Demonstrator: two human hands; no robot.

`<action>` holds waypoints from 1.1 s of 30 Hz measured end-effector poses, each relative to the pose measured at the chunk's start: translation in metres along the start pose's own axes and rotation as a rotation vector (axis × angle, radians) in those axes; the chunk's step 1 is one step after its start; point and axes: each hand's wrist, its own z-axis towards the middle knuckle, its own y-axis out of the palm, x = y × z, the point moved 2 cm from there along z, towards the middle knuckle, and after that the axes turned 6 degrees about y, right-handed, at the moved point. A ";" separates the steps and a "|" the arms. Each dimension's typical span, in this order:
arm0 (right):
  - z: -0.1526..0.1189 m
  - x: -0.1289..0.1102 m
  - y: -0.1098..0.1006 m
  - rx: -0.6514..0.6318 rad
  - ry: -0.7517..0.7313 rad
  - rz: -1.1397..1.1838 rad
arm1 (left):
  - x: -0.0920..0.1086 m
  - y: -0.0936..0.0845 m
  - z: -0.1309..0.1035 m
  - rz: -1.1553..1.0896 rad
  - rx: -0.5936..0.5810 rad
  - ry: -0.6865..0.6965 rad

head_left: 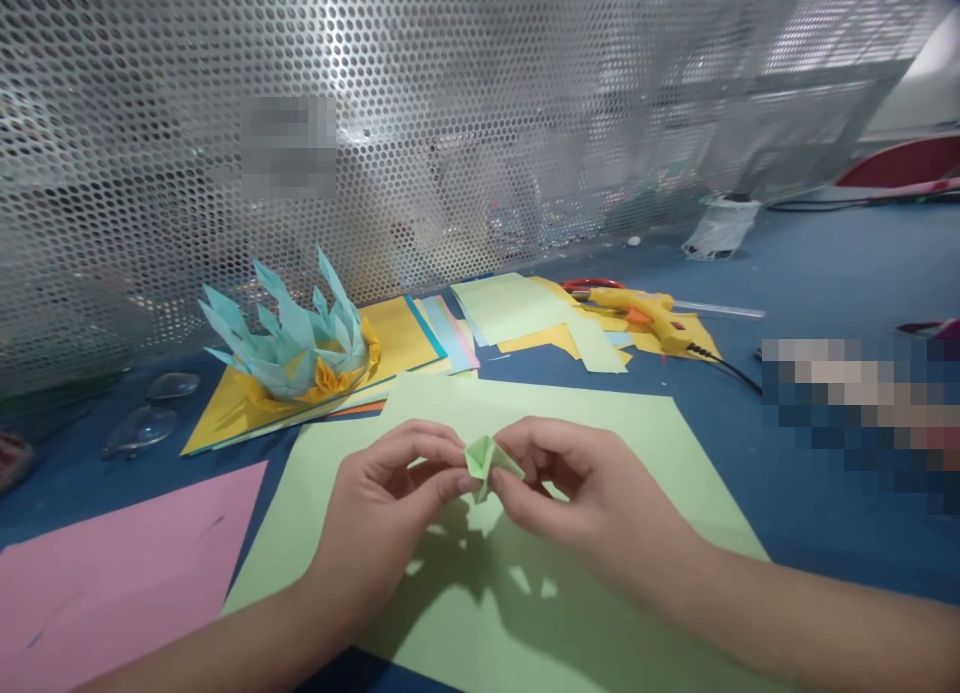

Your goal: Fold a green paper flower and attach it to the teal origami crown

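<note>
Between my fingertips is a small folded piece of light green paper point(489, 463), with creased facets and a pointed side. My left hand point(401, 493) pinches its left edge between thumb and fingers. From the right, my right hand point(574, 478) grips the other side the same way. Both hands hover over a large light green sheet point(630, 613), and their shadows fall on it. Beyond my left hand stands a light blue folded-paper crown shape point(292, 338) with tall points and yellow folded pieces round its base.
A pink sheet point(127, 583) lies at the left, with eyeglasses point(142, 428) behind it. Yellow paper point(397, 328) and paper scraps point(517, 308) spread along the back. A yellow glue gun point(656, 313) trails a black cord. A perforated metal panel point(465, 103) rises behind the blue table point(825, 273).
</note>
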 end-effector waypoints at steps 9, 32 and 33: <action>0.002 0.001 0.001 0.084 -0.183 -0.263 | -0.002 0.000 -0.007 0.114 0.013 -0.063; 0.001 0.007 0.011 0.223 -0.632 -0.798 | -0.010 0.006 0.001 -0.033 -0.030 -0.265; 0.000 0.007 0.011 0.218 -0.639 -0.800 | -0.010 0.006 0.002 -0.039 -0.031 -0.275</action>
